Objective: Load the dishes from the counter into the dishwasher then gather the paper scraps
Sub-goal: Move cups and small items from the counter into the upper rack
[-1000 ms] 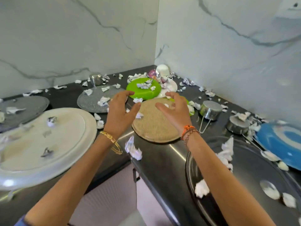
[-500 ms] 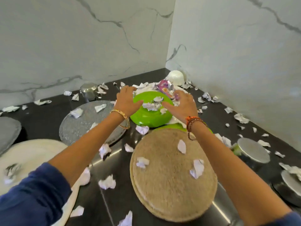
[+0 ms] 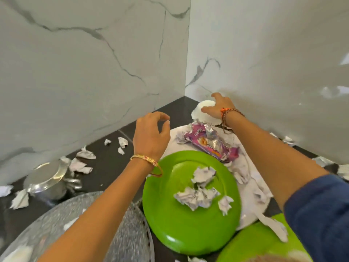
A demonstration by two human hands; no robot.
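Right hand (image 3: pixel 217 108) reaching into the far corner, fingers spread and laid over the upturned small white bowl (image 3: pixel 203 110) on the dark stone counter (image 3: pixel 111 159); whether curled round it or only resting on top, cannot tell. Left hand (image 3: pixel 151 137) raised over the counter, fingers loosely curled, grasping nothing.

Between the two hands, a crumpled purple and silver foil snack wrapper (image 3: pixel 211 142) lying on a flat white round plate (image 3: pixel 243 163). Just below the left wrist, an upturned bright green round plastic plate (image 3: pixel 179 220), overlapping the white plate's near side, with crumpled white paper scraps (image 3: pixel 198 193) heaped on its raised base. Under the right forearm, a second green plate (image 3: pixel 260 244) at the bottom edge, a torn paper strip (image 3: pixel 272 224) draped across it.

Under the left forearm, a textured clear glass round plate (image 3: pixel 130 235), paper bits on it too. Well to the left of the left hand, an upturned shiny steel cup (image 3: pixel 47 178) with more torn scraps scattered around it on the counter. Beyond the right forearm, near the white marble wall (image 3: pixel 264 53), further scraps.
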